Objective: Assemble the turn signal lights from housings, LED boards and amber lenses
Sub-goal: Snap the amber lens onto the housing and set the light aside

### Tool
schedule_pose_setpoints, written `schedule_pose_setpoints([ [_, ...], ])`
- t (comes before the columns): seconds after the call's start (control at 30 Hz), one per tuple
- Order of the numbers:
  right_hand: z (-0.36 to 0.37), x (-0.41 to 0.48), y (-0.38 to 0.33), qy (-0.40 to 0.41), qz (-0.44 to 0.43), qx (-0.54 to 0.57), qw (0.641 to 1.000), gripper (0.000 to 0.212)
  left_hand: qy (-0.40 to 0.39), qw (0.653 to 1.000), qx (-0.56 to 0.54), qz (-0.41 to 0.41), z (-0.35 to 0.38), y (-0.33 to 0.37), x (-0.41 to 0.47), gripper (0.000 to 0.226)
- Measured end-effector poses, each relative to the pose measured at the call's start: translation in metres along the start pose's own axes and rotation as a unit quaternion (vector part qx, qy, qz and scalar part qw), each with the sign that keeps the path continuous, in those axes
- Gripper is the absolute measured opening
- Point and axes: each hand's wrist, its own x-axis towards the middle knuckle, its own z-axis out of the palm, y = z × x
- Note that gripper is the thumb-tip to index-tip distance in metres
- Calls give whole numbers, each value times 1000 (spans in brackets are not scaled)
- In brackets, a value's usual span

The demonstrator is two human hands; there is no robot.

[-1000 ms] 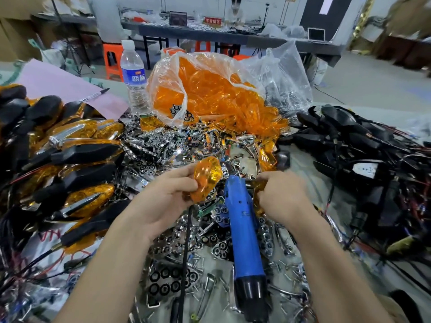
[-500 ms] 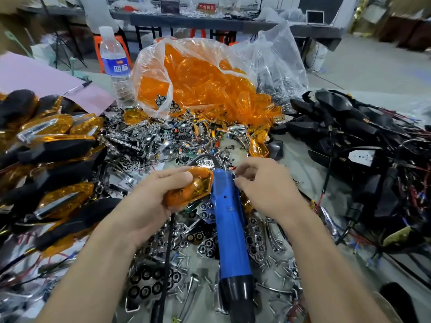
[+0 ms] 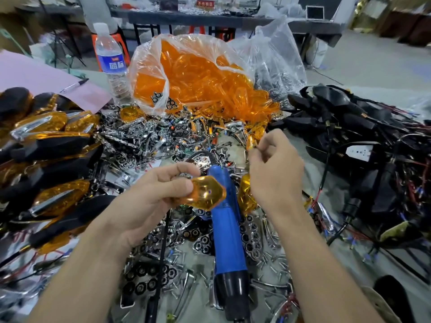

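Note:
My left hand (image 3: 154, 197) pinches an amber lens (image 3: 206, 193) between thumb and fingers, held above the parts pile. My right hand (image 3: 274, 173) is raised beside it with curled fingers, pinching something small near a loose amber piece (image 3: 251, 142); what it holds is too small to tell. A blue electric screwdriver (image 3: 226, 229) lies between my forearms on chrome LED reflectors (image 3: 149, 278). A clear bag of amber lenses (image 3: 193, 75) stands behind. Black housings with wires (image 3: 349, 127) are heaped at the right. Assembled signals (image 3: 46, 145) are stacked at the left.
A water bottle (image 3: 110, 61) stands behind the pile at the left, next to a pink sheet (image 3: 42, 78) with a pen. A second clear bag (image 3: 277, 59) of small parts sits behind the lens bag. Screws and chrome parts cover the table in front of me.
My left hand has turned the amber lens flatter and lowered it. My right hand has lifted up and away to the right, off the screwdriver's top.

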Motion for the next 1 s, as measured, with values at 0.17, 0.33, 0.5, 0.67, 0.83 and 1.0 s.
schedule_pose_setpoints([
  [0.17,0,-7,-23,-59,9,200,978,15,81,996,17,15,9,0,1,27],
  [0.33,4,-15,-32,-139,54,301,942,17,106,993,10,45,12,-2,1,34],
  [0.5,4,-19,-34,-171,20,218,961,18,77,997,-9,26,4,0,2,42],
  [0.67,2,-21,-38,-170,-30,128,977,21,60,998,-13,31,2,1,2,47],
  [0.83,4,-25,-41,-169,-83,64,980,23,77,995,-21,57,5,0,2,41],
  [1.0,3,-24,-41,-187,-77,60,977,19,89,994,-14,67,4,-1,1,40],
])
